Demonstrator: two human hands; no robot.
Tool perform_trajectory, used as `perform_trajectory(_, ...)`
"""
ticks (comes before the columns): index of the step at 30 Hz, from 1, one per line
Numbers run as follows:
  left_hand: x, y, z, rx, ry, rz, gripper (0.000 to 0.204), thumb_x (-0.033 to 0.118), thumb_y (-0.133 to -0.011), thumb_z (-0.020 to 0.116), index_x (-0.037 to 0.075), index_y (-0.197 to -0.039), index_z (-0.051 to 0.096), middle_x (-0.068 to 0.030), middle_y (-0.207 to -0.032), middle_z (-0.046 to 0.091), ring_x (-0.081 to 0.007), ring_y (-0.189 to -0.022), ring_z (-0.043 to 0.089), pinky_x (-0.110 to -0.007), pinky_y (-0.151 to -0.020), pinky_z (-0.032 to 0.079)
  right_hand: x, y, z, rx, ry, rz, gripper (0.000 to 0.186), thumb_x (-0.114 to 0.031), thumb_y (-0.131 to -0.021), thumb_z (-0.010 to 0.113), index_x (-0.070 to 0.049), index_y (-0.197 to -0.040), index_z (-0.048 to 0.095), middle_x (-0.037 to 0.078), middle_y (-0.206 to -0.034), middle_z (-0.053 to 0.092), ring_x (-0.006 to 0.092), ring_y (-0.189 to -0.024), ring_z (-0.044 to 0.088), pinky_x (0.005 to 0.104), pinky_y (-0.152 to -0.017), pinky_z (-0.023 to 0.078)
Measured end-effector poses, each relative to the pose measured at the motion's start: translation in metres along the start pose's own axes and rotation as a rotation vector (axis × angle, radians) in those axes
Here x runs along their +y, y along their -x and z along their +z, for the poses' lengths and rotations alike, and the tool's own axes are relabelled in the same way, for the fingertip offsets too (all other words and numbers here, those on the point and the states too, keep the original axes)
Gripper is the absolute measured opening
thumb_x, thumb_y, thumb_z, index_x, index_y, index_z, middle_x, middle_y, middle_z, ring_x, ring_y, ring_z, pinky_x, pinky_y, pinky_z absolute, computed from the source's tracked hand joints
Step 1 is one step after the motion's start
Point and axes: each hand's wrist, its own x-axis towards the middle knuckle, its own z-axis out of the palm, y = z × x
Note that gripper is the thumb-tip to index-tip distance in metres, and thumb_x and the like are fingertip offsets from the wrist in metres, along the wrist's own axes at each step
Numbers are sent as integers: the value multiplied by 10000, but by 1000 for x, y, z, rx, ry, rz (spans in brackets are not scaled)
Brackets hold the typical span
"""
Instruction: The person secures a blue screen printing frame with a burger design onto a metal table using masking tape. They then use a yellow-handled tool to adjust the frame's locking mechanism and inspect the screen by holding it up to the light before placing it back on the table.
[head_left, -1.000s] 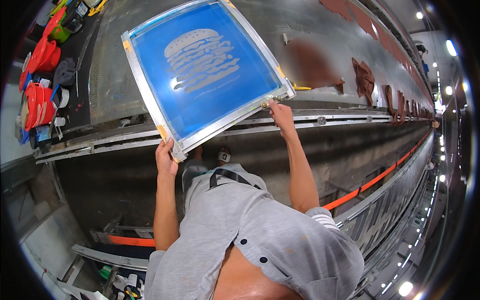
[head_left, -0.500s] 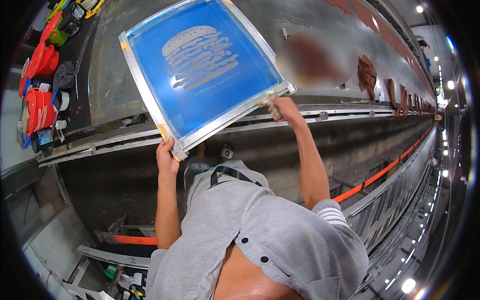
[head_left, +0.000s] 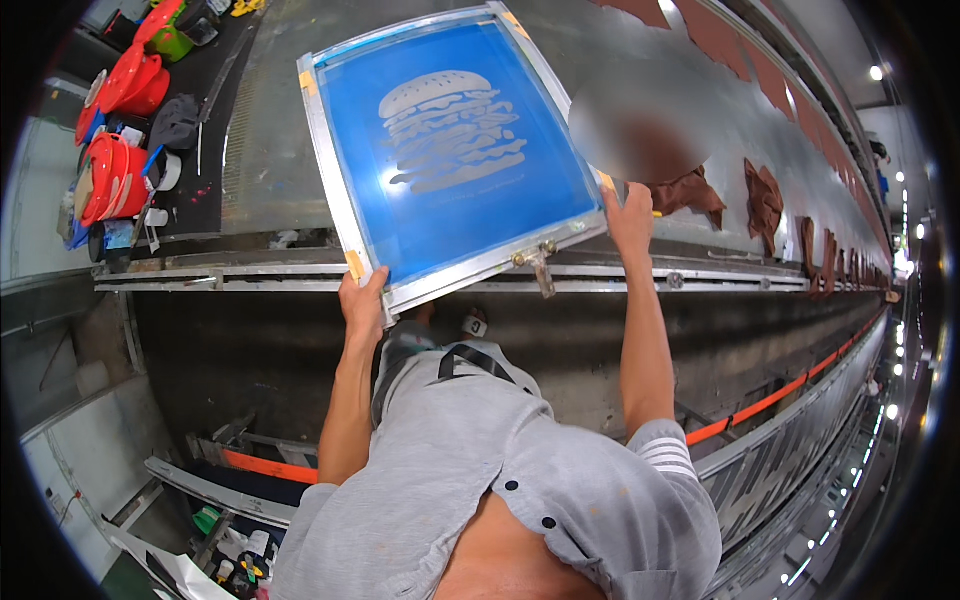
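Observation:
An aluminum-framed printing screen [head_left: 455, 150] with blue mesh and a pale burger design is raised, tilted, over the long metal table [head_left: 265, 150]. My left hand [head_left: 363, 295] is closed on its lower left corner, thumb on the frame's side. My right hand [head_left: 628, 215] is closed on the frame's lower right corner. A metal clamp fitting [head_left: 540, 265] hangs from the bottom bar, left of my right hand. Crumpled brown fabric pieces [head_left: 690, 200] lie just right of the frame, beside a blurred patch.
Red containers [head_left: 110, 175] and tools crowd the table's left end. Flat brown pieces [head_left: 715, 45] run along the back, more cloth [head_left: 820, 250] along the front edge. An aluminum rail [head_left: 720, 282] edges the table; orange beams [head_left: 750, 410] are low behind me. A distant person [head_left: 880, 155] is at right.
My right hand has left the bottom-bar fitting, which now dangles, and moved to the frame's right corner. The frame sits farther right in view and is less slanted.

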Motion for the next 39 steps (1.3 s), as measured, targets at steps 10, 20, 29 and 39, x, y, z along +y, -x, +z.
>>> perform_trajectory(10,59,-64,-44,-50,-194,120,286,64,-793,661,-51,-1039,572,-96,-921,645,-155,-781,604,-305,-732,494,-33,-25,75,-342,-392,195,465,-379,-802,711,41,-961,587,237,-930,625,366,-863,602,421,-777,456)
perform_trajectory(20,30,-118,-1,140,-707,576,448,126,-728,749,-9,-1141,640,-133,-982,511,-278,-903,543,-371,-810,451,-9,11,81,-51,-251,170,429,-323,-808,706,34,-1019,598,199,-969,540,391,-912,534,468,-798,427)
perform_trajectory(29,24,-116,-8,149,-945,653,484,106,-734,743,2,-1189,614,-147,-1078,530,-312,-1022,525,-400,-901,431,-12,20,85,-34,-130,102,448,-260,-770,746,32,-1081,609,189,-999,557,378,-965,515,454,-838,430)
perform_trajectory(39,22,-114,-6,129,-949,609,492,103,-747,751,21,-1211,612,-129,-1057,540,-285,-1001,539,-378,-878,441,-7,21,88,10,-154,48,457,-218,-760,759,56,-1090,598,197,-997,554,380,-943,511,463,-838,424)
